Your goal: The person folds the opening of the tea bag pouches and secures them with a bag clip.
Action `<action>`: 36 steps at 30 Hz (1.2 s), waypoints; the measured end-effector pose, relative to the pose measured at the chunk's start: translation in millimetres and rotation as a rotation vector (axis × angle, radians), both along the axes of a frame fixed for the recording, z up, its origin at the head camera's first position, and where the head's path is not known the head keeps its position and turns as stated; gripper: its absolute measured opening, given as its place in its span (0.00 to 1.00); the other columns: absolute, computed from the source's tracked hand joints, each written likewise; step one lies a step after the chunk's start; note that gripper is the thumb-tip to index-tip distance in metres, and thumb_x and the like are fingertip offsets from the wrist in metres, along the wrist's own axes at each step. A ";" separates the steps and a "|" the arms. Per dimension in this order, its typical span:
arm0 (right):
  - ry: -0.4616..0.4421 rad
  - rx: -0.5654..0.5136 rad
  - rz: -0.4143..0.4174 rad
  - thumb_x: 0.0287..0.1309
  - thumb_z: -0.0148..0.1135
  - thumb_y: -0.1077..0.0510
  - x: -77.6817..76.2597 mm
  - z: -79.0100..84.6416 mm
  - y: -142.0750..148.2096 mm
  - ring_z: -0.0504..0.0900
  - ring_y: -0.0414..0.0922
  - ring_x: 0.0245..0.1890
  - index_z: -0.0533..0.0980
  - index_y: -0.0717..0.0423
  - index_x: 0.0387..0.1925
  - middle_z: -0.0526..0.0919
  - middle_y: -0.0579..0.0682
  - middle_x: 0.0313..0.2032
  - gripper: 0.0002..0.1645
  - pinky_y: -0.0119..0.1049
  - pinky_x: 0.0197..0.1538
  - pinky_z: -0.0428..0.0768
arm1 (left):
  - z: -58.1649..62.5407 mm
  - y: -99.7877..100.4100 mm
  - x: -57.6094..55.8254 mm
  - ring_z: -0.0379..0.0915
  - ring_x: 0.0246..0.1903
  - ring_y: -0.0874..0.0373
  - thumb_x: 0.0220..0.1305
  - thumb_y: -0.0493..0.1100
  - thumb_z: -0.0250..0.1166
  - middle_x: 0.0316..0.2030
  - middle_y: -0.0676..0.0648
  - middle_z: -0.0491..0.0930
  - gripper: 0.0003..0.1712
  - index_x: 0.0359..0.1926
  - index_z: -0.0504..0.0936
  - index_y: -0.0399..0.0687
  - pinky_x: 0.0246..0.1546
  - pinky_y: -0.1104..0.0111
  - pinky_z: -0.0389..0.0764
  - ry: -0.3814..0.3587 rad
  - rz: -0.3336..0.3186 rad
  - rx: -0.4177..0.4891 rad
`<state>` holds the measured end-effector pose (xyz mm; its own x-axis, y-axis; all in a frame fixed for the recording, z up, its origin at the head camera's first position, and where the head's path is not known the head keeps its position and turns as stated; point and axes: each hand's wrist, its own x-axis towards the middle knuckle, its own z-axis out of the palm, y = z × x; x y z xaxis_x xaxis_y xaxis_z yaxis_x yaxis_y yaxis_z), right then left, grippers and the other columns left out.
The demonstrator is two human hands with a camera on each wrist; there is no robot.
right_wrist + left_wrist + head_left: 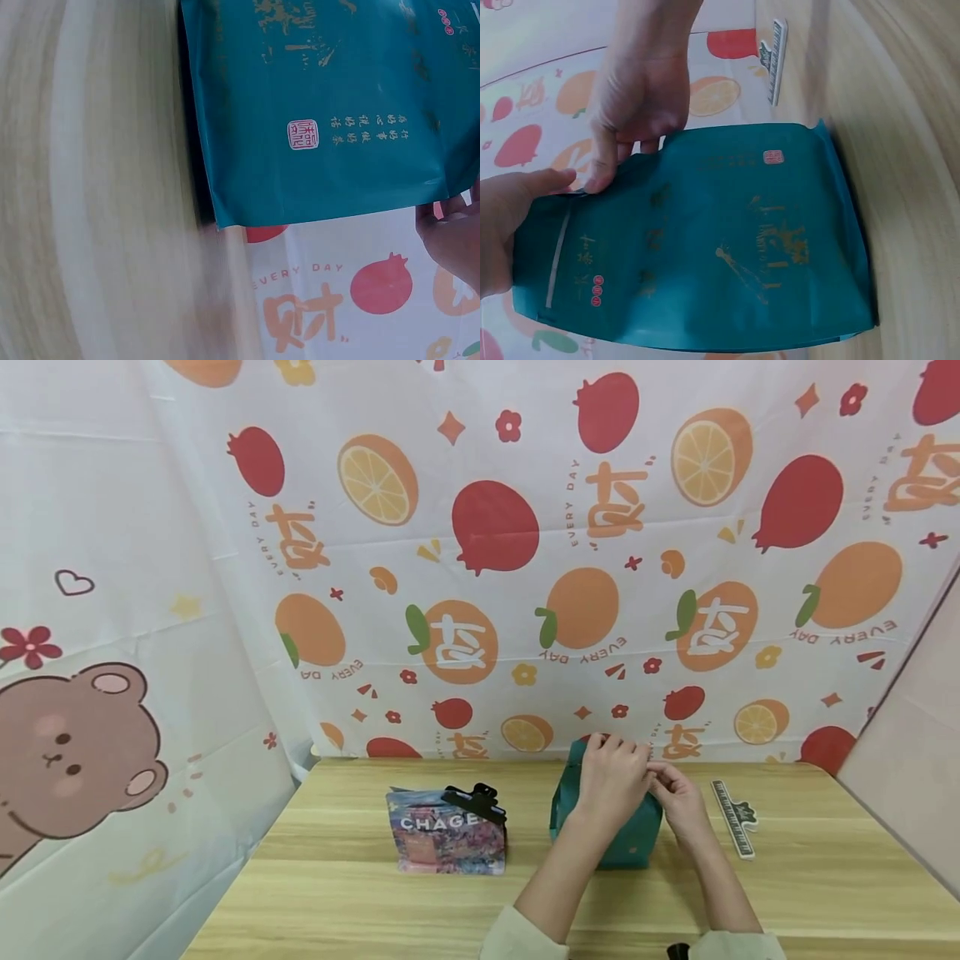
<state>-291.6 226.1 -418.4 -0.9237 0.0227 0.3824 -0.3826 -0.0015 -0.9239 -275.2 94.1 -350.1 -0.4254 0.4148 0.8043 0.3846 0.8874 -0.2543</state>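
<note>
A teal tea bag (pixel 626 843) with gold print and a small red seal stands upright near the back of the table. At its top, my left hand (pixel 615 777) grips the upper edge with the fingers over it; in the left wrist view part of this left hand (pixel 499 225) is cut off by the frame. My right hand (pixel 681 802) pinches the bag's upper right edge between thumb and fingers, and the left wrist view shows this right hand (pixel 645 105) too. In the right wrist view the bag (pixel 337 97) covers most of the right fingers.
Left of the tea bag stands a colourful pouch (pixel 450 839) marked CHAGE, with a black clip (pixel 476 802) across its top corner. A white clip with a dark green decoration (pixel 735 818) lies at the right. Behind the wooden table (pixel 337 860) hangs a fruit-print curtain (pixel 495 610).
</note>
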 end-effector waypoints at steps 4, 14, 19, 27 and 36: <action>0.026 0.009 0.008 0.60 0.57 0.62 -1.3 0.1 -0.3 0.76 0.34 0.35 0.78 0.38 0.33 0.79 0.36 0.33 0.12 0.26 0.39 0.73 | -0.1 0.6 0.3 0.72 0.26 0.65 0.53 0.55 0.68 0.22 0.58 0.80 0.09 0.23 0.83 0.59 0.30 0.72 0.66 0.012 0.050 -0.015; 0.056 0.028 0.070 0.60 0.58 0.61 -2.9 -3.6 -0.5 0.76 0.36 0.37 0.79 0.48 0.36 0.79 0.39 0.35 0.06 0.27 0.40 0.73 | 15.6 1.8 8.8 0.69 0.19 0.66 0.56 0.50 0.67 0.12 0.57 0.72 0.10 0.20 0.85 0.60 0.26 0.75 0.67 -0.334 0.206 -0.091; 0.046 0.028 0.096 0.61 0.57 0.59 -3.9 -5.7 3.8 0.76 0.37 0.39 0.78 0.54 0.38 0.80 0.41 0.36 0.06 0.28 0.41 0.73 | 14.7 0.9 6.8 0.62 0.14 0.66 0.56 0.49 0.67 0.08 0.57 0.64 0.13 0.16 0.83 0.59 0.21 0.75 0.62 -0.306 0.189 -0.114; 0.027 0.173 0.237 0.69 0.46 0.53 -4.7 -10.2 24.2 0.72 0.33 0.49 0.70 0.71 0.52 0.78 0.38 0.46 0.24 0.24 0.49 0.66 | 13.7 -2.1 3.8 0.59 0.11 0.66 0.51 0.58 0.68 0.07 0.57 0.62 0.13 0.19 0.86 0.59 0.17 0.75 0.57 -0.309 0.148 -0.069; -0.048 0.136 0.113 0.63 0.55 0.54 -4.0 -9.8 20.3 0.76 0.35 0.43 0.78 0.60 0.45 0.81 0.37 0.39 0.16 0.25 0.46 0.70 | 13.6 -3.0 3.5 0.56 0.11 0.64 0.54 0.55 0.67 0.06 0.56 0.59 0.13 0.18 0.85 0.58 0.18 0.75 0.56 -0.386 0.132 -0.062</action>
<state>-295.6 246.4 -428.2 -0.9348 -0.1317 0.3300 -0.3422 0.0844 -0.9358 -271.7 91.1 -336.5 -0.7439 0.3798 0.5499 0.3467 0.9228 -0.1683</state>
